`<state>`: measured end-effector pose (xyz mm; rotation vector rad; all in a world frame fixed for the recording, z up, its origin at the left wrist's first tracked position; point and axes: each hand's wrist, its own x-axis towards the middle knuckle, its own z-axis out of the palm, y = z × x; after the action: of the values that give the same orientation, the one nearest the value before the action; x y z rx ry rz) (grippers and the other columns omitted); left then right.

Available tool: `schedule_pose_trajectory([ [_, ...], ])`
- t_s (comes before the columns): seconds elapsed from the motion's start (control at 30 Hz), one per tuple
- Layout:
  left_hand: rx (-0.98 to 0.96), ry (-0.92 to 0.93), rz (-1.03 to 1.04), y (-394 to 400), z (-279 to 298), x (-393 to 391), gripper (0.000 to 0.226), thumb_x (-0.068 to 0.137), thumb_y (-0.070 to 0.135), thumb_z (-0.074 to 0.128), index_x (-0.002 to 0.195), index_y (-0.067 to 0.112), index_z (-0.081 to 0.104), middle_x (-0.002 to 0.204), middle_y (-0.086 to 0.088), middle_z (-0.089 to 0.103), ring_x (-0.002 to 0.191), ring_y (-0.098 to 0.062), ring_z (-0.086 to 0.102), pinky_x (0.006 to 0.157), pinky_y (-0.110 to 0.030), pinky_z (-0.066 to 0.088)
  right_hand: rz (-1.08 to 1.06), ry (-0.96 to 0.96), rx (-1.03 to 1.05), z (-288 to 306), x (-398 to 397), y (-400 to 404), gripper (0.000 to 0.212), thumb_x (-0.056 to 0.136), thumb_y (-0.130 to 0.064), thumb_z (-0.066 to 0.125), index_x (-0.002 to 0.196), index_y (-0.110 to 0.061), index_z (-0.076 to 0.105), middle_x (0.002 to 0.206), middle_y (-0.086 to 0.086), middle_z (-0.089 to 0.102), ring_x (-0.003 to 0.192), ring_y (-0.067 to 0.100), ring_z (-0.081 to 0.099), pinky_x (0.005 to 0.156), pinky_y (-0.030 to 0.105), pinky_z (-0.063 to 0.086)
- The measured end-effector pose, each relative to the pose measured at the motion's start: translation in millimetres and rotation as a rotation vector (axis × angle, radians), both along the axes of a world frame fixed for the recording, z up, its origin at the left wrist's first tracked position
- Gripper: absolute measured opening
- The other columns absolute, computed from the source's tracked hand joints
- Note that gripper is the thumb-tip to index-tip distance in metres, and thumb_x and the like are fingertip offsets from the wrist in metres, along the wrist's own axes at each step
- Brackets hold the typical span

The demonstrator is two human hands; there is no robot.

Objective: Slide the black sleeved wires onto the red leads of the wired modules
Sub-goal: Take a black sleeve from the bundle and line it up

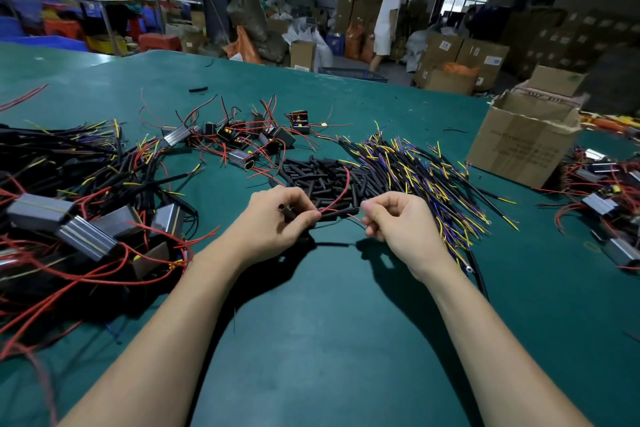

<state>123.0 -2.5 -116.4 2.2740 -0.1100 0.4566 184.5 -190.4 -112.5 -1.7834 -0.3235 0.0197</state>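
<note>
Both forearms reach in over the green table (311,340). Left hand (277,222) pinches a short black sleeve (334,213) between thumb and fingertips, holding its near end steady; it probably serves as the fixed side so the tube stays level. A red lead (341,189) arcs up from the sleeve's mouth beside the left fingertips and runs away from the hands. Right hand (391,218), fingers curled, pinches something thin at the sleeve's other end; a fine wire tip shows there, but which wire it is cannot be told. Judged step: threading the sleeve along the lead, partly done.

Just beyond the hands: loose pile of black sleeves (318,173), kept within easy reach as stock. Beyond the right hand: fan of black sleeved wires (415,170) with yellow and purple cores. Outboard of the left hand: heap of wired modules (86,229), grey cases, red leads. Further beyond the left hand: smaller open modules (242,139).

Far beyond the right hand: open cardboard box (523,142); its printing is too blurred to read.
</note>
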Motion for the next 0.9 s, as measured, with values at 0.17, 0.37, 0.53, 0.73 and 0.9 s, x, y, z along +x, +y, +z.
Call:
schedule_pose_trajectory([
  [0.17, -0.074, -0.011, -0.030, -8, 8, 0, 0.008, 0.083, 0.026, 0.071, 0.089, 0.023, 0.067, 0.087, 0.011, 0.069, 0.089, -0.004, 0.062, 0.088, -0.022, 0.044, 0.022, -0.015, 0.012, 1, -1, 0, 0.020, 0.092, -0.007, 0.060, 0.072, -0.008, 0.063, 0.061, 0.002, 0.062, 0.045, 0.006, 0.055, 0.044, 0.013, 0.040],
  [0.37, -0.148, -0.125, -0.079, -28, 5, 3, 0.006, 0.084, 0.011, 0.070, 0.089, 0.008, 0.073, 0.078, 0.001, 0.071, 0.071, 0.000, 0.062, 0.069, -0.008, 0.044, 0.078, -0.026, -0.006, 1, -6, 5, 0.020, 0.093, -0.010, 0.058, 0.074, -0.012, 0.062, 0.060, -0.005, 0.062, 0.050, 0.007, 0.058, 0.047, 0.015, 0.041],
  [0.53, -0.086, -0.047, -0.002, -25, 0, 6, 0.006, 0.087, 0.015, 0.067, 0.083, 0.014, 0.071, 0.073, 0.002, 0.071, 0.071, -0.011, 0.064, 0.069, -0.015, 0.044, -0.028, -0.141, -0.173, -1, -7, 7, 0.018, 0.091, -0.012, 0.061, 0.073, -0.012, 0.062, 0.063, -0.002, 0.061, 0.053, 0.009, 0.059, 0.057, 0.018, 0.043],
  [0.73, -0.091, -0.011, 0.021, -25, 1, 8, 0.011, 0.086, 0.014, 0.066, 0.077, 0.020, 0.068, 0.070, 0.004, 0.067, 0.068, -0.012, 0.058, 0.079, -0.029, 0.045, 0.119, -0.650, -0.261, 20, -28, 11, 0.020, 0.083, -0.010, 0.065, 0.102, -0.011, 0.068, 0.107, 0.000, 0.063, 0.110, 0.016, 0.052, 0.097, 0.025, 0.037],
  [0.9, -0.093, 0.019, -0.007, -21, -1, 11, 0.016, 0.086, 0.010, 0.064, 0.075, 0.021, 0.063, 0.074, -0.006, 0.068, 0.081, -0.031, 0.064, 0.080, -0.036, 0.048, 0.231, -0.710, -0.184, 23, -41, 23, 0.008, 0.078, -0.007, 0.071, 0.086, -0.006, 0.071, 0.086, 0.000, 0.067, 0.090, 0.016, 0.055, 0.081, 0.019, 0.040],
])
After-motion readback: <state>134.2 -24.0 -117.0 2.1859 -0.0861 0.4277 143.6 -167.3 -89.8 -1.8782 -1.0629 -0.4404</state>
